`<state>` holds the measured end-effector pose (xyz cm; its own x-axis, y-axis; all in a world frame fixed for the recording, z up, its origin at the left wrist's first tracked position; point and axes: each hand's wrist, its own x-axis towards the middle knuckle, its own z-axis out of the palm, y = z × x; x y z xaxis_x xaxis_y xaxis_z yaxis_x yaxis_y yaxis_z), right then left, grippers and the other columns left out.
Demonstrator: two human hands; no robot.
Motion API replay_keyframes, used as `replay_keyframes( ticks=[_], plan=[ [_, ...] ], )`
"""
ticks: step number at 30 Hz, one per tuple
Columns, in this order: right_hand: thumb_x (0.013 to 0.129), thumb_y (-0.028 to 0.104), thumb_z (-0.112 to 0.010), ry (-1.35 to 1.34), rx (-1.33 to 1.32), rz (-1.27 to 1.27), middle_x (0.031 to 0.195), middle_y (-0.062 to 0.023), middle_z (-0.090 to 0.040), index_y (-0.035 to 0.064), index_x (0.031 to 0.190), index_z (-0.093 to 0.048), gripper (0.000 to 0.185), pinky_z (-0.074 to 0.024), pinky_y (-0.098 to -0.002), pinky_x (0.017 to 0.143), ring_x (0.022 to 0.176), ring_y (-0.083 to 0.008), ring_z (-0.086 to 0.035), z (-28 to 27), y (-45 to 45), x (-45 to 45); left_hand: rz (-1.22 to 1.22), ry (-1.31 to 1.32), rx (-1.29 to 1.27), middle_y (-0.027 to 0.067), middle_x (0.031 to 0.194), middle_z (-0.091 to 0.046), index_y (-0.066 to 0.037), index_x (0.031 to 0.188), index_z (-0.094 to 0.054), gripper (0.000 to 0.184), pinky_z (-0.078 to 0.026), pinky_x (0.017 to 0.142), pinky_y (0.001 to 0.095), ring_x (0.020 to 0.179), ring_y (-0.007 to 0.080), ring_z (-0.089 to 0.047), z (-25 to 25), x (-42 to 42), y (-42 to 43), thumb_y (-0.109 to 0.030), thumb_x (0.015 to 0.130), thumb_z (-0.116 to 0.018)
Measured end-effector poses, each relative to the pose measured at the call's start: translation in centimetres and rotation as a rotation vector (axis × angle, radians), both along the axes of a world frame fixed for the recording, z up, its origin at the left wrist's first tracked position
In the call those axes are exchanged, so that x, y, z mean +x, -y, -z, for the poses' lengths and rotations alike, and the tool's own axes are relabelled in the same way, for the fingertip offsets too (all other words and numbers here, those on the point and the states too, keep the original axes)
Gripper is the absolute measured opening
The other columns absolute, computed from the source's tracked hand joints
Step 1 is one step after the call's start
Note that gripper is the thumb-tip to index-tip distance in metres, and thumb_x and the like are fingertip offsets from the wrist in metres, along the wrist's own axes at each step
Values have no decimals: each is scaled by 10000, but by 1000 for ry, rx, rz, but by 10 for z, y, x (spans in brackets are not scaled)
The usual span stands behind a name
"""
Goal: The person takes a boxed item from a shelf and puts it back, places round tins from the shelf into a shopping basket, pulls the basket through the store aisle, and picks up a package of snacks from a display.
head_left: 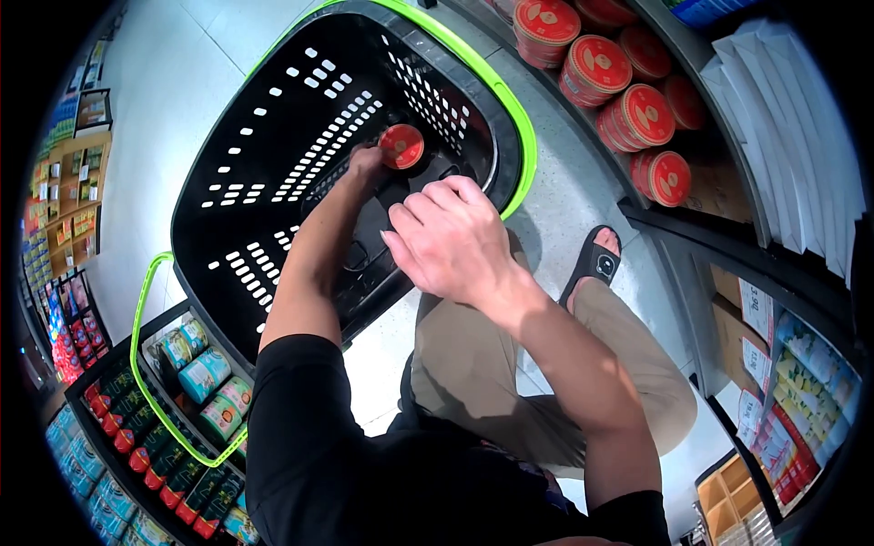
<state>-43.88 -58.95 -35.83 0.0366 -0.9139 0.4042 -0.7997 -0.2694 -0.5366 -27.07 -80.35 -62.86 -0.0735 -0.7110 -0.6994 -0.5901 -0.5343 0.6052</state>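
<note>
Deep inside a black shopping basket with slotted walls, my left hand grips the edge of a round tin with a red lid. Part of that hand is in shadow. My right hand is curled closed above the near side of the basket, its knuckles toward me. Its palm is hidden, so I cannot tell whether it holds anything. A bright green handle lies along the basket's far rim, and a second green handle hangs out at the left.
Stacks of red-lidded tins stand on a shelf at upper right, beside white packages. Price tags line the lower right shelf. At lower left a rack holds canned goods. My sandalled foot is on the tiled floor.
</note>
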Motion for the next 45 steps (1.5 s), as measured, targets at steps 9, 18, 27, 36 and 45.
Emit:
replay_keyframes(
  ticks=[9, 18, 27, 36, 45],
  plan=[
    [778, 255, -699, 103, -42, -45, 777, -47, -608, 67, 786, -631, 201, -466, -366, 844, 805, -223, -602, -2, -5, -10, 140, -285, -1058, 96, 911, -675, 0, 1034, -661, 190, -513, 750, 291, 792, 180, -644, -159, -63, -7, -24, 852, -616],
    [644, 153, -614, -54, -194, -243, 764, -73, -591, 40, 733, -590, 146, -474, -308, 616, 733, -201, -590, -46, -68, -38, 1028, -468, -1325, 153, 1014, -648, -23, 1030, -628, 247, -499, 829, 394, 958, 328, -615, -346, -177, -100, -61, 790, -670],
    [671, 190, -602, -257, 213, -255, 704, -12, -548, 81, 705, -577, 118, -423, -279, 668, 718, -169, -552, -58, -131, -41, 1740, -251, -989, 194, 1085, -625, 32, 1149, -553, 460, -523, 870, 414, 1027, 352, -622, -293, -305, -182, -198, 780, -704],
    [759, 190, -569, -443, 255, -265, 877, -20, -644, 103, 881, -664, 177, -438, -330, 810, 910, -190, -604, -77, -140, -32, 1412, -208, -1176, 206, 1292, -485, 33, 1317, -408, 753, -465, 977, 401, 1224, 350, -501, -197, -376, -245, -244, 719, -771],
    [821, 152, -544, -198, 412, -284, 1133, -98, -645, 90, 1015, -672, 241, -420, -446, 1008, 1138, -278, -564, -65, -148, -24, 1453, 157, -1136, 204, 1548, -237, -41, 1495, -239, 898, -317, 1072, 467, 1351, 370, -338, -162, -401, -265, -285, 762, -696]
  ],
)
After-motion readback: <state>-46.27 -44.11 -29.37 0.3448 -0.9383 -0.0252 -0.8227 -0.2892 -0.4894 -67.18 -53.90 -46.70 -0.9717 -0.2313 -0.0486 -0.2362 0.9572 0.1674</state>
